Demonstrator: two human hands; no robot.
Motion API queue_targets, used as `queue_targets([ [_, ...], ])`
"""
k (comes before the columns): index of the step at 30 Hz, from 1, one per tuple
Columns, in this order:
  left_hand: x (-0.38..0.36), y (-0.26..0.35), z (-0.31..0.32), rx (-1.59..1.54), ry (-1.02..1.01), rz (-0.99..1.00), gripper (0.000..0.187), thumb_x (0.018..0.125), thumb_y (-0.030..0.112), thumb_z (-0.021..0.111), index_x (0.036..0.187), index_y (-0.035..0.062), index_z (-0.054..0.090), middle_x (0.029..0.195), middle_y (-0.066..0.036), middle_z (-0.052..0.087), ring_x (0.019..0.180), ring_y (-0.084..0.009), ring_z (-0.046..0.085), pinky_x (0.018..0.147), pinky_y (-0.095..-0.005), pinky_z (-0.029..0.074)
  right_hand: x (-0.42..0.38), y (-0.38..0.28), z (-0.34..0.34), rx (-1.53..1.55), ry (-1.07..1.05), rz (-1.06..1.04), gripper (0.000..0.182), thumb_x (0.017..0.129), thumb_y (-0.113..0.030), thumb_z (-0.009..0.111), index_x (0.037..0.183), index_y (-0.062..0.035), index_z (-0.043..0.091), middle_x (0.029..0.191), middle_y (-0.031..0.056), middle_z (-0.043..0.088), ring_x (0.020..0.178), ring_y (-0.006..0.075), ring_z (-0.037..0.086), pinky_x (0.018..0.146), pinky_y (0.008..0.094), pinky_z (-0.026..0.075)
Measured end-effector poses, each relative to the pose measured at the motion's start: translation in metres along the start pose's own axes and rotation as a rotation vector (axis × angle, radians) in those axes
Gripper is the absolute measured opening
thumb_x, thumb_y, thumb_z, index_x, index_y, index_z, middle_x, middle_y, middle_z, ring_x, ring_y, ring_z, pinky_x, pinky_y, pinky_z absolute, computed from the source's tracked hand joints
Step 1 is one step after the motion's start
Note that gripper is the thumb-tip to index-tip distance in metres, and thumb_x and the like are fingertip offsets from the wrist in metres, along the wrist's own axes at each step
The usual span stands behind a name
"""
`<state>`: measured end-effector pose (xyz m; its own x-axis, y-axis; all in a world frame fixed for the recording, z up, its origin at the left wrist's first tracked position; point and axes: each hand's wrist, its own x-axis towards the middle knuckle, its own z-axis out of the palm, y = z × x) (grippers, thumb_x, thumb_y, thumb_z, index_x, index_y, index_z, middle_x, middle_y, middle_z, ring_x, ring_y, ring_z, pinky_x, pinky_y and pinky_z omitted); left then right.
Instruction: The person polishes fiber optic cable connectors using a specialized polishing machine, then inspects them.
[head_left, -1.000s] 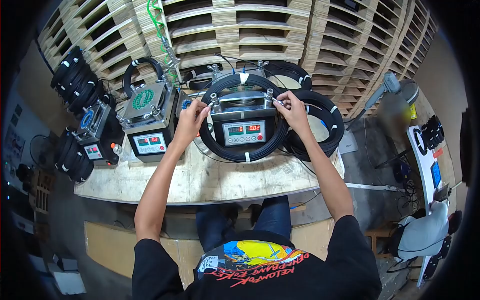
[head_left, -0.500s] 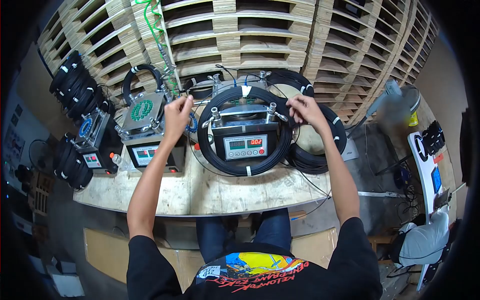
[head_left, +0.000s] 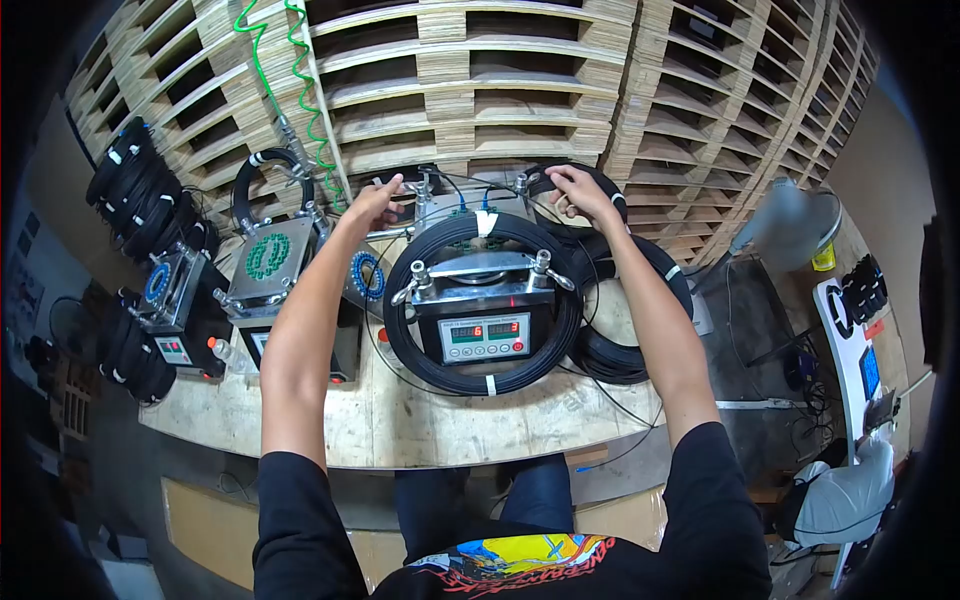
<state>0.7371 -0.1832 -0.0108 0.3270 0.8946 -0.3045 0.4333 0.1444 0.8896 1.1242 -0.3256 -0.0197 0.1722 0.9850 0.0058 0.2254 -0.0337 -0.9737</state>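
Note:
In the middle stands a polishing machine (head_left: 485, 341) with a lit red display and metal clamp levers at its corners. A coil of black cable (head_left: 398, 345) with white ties hangs around its front. My left hand (head_left: 375, 205) is beside the rear left clamp post (head_left: 424, 186), thumb and fingers apart. Beside the rear right clamp post (head_left: 522, 186), my right hand (head_left: 582, 193) has bent fingers with gaps between them. I see nothing held in either hand. Thin black cables with blue ends (head_left: 486, 195) rise from the rear plate.
More machines stand left, one bearing a ring of green connectors (head_left: 268, 256). A small bottle (head_left: 222, 350) sits between them. Cable coils (head_left: 612, 362) lie right; others are stacked far left. Wooden pallets (head_left: 460, 60) rise behind the wooden table (head_left: 420, 430). A person (head_left: 850, 490) is at far right.
Both hands have moved from the coil's sides to the rear clamp posts. The machine's display reading has changed. The camera view has shifted, so the table appears lower.

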Motion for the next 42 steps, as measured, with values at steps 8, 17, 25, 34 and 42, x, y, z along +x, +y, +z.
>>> queue_targets([
  [8, 0.024, -0.020, 0.025, -0.422, -0.045, 0.103, 0.027, 0.098, 0.045, 0.061, 0.104, 0.0190, 0.065, 0.077, 0.006, 0.052, 0.062, -0.0077, 0.046, 0.054, -0.0252, 0.035, 0.038, 0.014, 0.027, 0.022, -0.005, -0.047, 0.022, 0.099, -0.026, 0.060, 0.108, -0.0058, 0.056, 0.067, 0.0033, 0.060, 0.047, 0.0086, 0.050, 0.038, 0.0233, 0.034],
  [17, 0.009, -0.004, 0.035, -0.011, 0.337, 0.197, 0.112, 0.073, -0.003, 0.074, 0.159, 0.0286, 0.010, 0.122, -0.021, 0.044, 0.093, -0.0268, 0.060, 0.066, -0.0360, 0.060, 0.029, 0.010, 0.030, -0.064, 0.083, -0.044, 0.022, 0.099, -0.029, 0.060, 0.108, -0.0087, 0.059, 0.064, 0.0053, 0.061, 0.047, 0.0110, 0.054, 0.038, 0.0255, 0.037],
  [25, -0.037, -0.003, 0.057, 0.101, 0.222, 0.117, 0.092, 0.093, 0.036, 0.066, 0.159, 0.0181, 0.005, 0.127, -0.020, 0.060, 0.094, -0.0247, 0.065, 0.064, -0.0399, 0.055, -0.021, -0.021, 0.037, -0.085, -0.002, 0.103, 0.067, 0.100, -0.065, 0.034, 0.153, -0.0239, 0.033, 0.075, 0.0131, 0.063, 0.053, 0.0158, 0.058, 0.045, 0.0258, 0.047],
  [34, -0.062, 0.000, 0.080, 0.223, 0.297, 0.351, 0.073, 0.098, 0.050, 0.047, 0.155, 0.0087, 0.027, 0.146, -0.027, 0.047, 0.135, -0.0443, 0.044, 0.111, -0.0457, 0.037, -0.028, -0.003, 0.073, -0.389, 0.228, -0.342, 0.061, 0.103, -0.049, 0.040, 0.144, -0.0045, 0.042, 0.134, 0.0308, 0.055, 0.125, 0.0456, 0.053, 0.105, 0.0455, 0.042],
  [42, -0.080, 0.010, 0.091, 0.283, 0.392, 0.130, 0.071, 0.093, 0.048, 0.045, 0.155, 0.0199, 0.027, 0.139, -0.024, 0.056, 0.131, -0.0421, 0.051, 0.109, -0.0502, 0.037, -0.023, -0.001, 0.087, -0.427, 0.369, -0.129, 0.055, 0.098, -0.049, 0.045, 0.139, -0.0124, 0.050, 0.129, 0.0264, 0.060, 0.121, 0.0437, 0.057, 0.101, 0.0494, 0.045],
])
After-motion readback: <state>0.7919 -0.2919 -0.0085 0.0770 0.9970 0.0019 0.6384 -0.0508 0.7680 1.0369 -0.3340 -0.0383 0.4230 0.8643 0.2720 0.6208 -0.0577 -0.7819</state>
